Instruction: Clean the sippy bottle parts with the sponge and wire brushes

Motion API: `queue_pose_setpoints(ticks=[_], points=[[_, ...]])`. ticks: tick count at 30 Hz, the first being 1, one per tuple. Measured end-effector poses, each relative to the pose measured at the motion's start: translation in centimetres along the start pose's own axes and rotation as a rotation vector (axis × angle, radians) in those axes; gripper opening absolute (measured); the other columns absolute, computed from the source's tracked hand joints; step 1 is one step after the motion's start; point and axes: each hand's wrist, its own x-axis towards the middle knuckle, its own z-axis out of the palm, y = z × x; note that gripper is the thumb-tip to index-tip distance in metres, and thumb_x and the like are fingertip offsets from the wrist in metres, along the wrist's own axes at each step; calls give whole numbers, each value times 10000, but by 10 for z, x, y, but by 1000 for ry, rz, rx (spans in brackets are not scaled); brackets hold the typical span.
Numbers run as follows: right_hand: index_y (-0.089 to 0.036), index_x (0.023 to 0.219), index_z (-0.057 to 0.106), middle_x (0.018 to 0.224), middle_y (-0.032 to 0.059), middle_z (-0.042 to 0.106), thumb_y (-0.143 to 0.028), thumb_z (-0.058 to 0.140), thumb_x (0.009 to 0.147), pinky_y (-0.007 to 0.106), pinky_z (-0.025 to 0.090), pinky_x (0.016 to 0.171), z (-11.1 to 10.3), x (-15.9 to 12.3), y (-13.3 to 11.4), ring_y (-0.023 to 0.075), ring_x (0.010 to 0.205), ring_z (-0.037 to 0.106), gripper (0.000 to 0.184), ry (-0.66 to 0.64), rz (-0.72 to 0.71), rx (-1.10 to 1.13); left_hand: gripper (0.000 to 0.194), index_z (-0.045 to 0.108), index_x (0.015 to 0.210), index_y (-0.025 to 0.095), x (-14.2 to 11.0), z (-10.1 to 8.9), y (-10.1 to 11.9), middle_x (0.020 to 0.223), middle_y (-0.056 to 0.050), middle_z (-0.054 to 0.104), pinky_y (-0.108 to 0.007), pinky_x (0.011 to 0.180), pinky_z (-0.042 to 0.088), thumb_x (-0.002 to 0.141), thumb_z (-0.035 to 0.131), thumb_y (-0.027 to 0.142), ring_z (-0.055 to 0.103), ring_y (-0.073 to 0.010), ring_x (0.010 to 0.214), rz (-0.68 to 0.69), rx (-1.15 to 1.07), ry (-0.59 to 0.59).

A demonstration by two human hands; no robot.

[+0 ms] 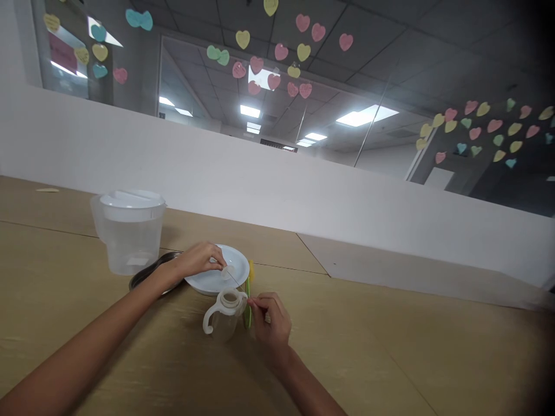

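Note:
My left hand point(202, 258) is closed in a pinch over the white plate point(202, 283), holding a small translucent round lid point(228, 272). A thin dark line, like a stick or wire, slants from the lid toward my right hand point(274, 325). That hand's fingers are pinched together beside the spout of a small clear jug point(224, 323); what they grip is too small to make out. The jug stands upright without a cover, its white curled handle pointing left. Between jug and right hand shows a green and yellow long-handled thing point(248, 315), partly hidden.
A large translucent lidded pitcher point(133, 240) stands at the left. Beside it, a dark metal tray point(143, 278) lies partly under my left forearm. The wooden table point(390, 346) meets a low white wall point(243, 179), with a window bearing heart-shaped notes above.

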Motion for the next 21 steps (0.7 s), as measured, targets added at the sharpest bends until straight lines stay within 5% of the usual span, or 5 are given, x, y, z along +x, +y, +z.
queue_pose_setpoints(ticks=[21], points=[[-192,791,524,653,0,559,-97,546,851,187,400,459,-1,1,-3,92,530,494,114,33,-54,-36,142,748,865,209,-3,-5,-20,873,-35,740,-210,707,429,814,622,250,659,-154,789,-90,35,2]])
